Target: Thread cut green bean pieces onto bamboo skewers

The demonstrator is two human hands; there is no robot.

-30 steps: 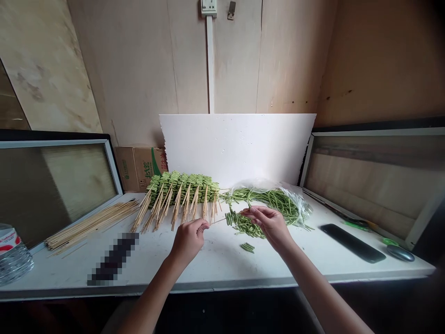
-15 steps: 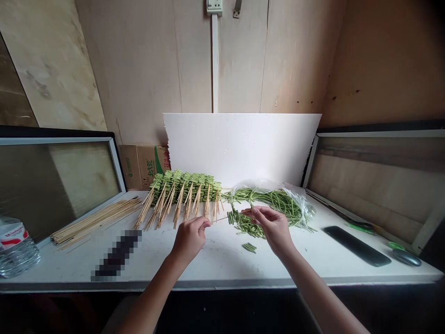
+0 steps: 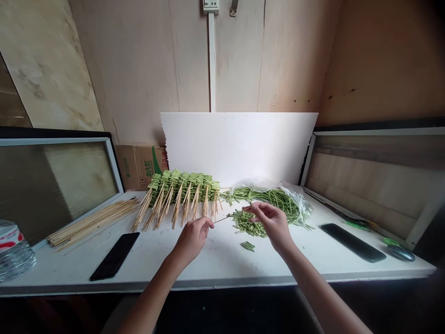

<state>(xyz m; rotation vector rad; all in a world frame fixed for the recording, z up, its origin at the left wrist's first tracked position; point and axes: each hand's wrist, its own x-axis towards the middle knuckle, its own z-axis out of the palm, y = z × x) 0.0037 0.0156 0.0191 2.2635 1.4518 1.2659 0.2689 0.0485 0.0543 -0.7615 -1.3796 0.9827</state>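
My left hand (image 3: 195, 235) pinches a thin bamboo skewer (image 3: 221, 219), which points right toward a heap of cut long-bean pieces (image 3: 248, 223). Whether bean pieces sit on its far end is hard to tell against the heap. Thumb and fingertips of my right hand (image 3: 273, 223) are closed on what looks like a small long-bean piece, mostly covered by the fingers, just above the heap. A few cut pieces (image 3: 248, 246) lie apart in front. Whole long beans (image 3: 278, 200) spill from a clear plastic bag (image 3: 301, 204) behind my right hand.
Stacked bean skewers (image 3: 184, 185) stand at back left, sticks toward me. Bare skewers (image 3: 92, 222), a black phone (image 3: 114, 256) and a water bottle (image 3: 15, 250) lie left. A dark flat slab (image 3: 352, 242) and a computer mouse (image 3: 401, 253) are right. A white board (image 3: 239, 146) stands behind.
The bean pieces seen upright on the skewer between my hands no longer stand out there. My left hand has shifted slightly right; my right hand stays nearly in place. The view has turned a little.
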